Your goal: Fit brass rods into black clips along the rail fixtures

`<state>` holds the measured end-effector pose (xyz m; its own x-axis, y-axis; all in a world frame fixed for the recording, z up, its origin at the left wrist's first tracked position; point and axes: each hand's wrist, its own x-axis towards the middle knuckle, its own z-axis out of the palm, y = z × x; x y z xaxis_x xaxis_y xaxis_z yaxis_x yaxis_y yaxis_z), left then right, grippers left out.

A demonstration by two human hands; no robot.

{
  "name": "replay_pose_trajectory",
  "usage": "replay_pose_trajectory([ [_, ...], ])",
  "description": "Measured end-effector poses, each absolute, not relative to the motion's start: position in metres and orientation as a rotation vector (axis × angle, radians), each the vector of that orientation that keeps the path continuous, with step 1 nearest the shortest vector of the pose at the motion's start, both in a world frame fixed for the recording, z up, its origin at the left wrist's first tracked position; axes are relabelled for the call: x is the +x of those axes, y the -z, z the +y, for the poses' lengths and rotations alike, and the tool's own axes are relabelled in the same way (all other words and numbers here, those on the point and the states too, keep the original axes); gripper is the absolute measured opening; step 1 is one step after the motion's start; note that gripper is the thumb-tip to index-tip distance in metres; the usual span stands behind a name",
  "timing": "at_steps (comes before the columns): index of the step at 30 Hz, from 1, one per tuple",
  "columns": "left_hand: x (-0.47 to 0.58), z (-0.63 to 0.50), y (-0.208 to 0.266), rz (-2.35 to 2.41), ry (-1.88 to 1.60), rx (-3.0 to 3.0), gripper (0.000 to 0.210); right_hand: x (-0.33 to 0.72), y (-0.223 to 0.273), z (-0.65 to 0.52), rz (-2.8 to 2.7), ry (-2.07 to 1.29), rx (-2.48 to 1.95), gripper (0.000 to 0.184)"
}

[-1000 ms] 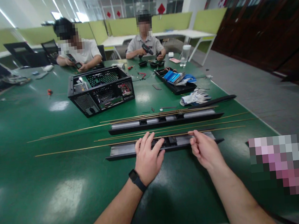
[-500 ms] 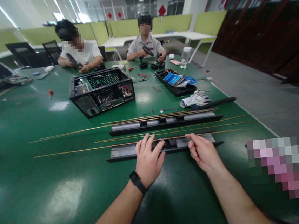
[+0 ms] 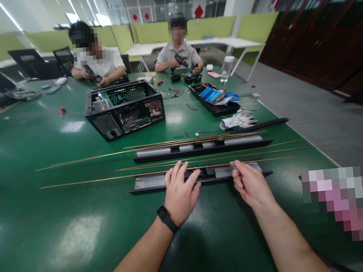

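Observation:
A long grey-and-black rail [image 3: 150, 182] lies crosswise before me, with black blocks [image 3: 208, 172] set in its channel. Over it runs a thin brass-coloured rod [image 3: 86, 182], reaching well past both rail ends. My left hand [image 3: 181, 193], fingers spread, rests over the middle of this rail, its fingertips at the rod. Farther right, my right hand [image 3: 252, 184] pinches the rod between thumb and forefinger, the other fingers curled. Beyond lies a second, similar rail [image 3: 152, 152] with several thin rods along it. More rods lie between the two rails.
An open black computer case [image 3: 124, 111] stands on the green table [image 3: 64, 215]. Right of it are a black tray [image 3: 202, 102] with blue items, white gloves [image 3: 238, 120] and a black strip [image 3: 273, 123]. Two people sit opposite, holding tools. The table edge slopes down at right.
My right hand has slid slightly to the right along the rod, still pinching. My left hand stays over the rail. The whole view has shifted a little.

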<state>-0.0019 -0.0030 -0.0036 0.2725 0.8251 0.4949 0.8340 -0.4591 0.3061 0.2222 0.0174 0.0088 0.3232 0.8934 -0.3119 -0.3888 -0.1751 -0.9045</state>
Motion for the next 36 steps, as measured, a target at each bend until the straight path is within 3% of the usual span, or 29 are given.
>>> replay_pose_trajectory([
  [36, -0.002, -0.002, 0.006, -1.606, 0.951, -2.492, 0.036, 0.218, -0.008, 0.017, -0.525, -1.272, -1.249, 0.023],
])
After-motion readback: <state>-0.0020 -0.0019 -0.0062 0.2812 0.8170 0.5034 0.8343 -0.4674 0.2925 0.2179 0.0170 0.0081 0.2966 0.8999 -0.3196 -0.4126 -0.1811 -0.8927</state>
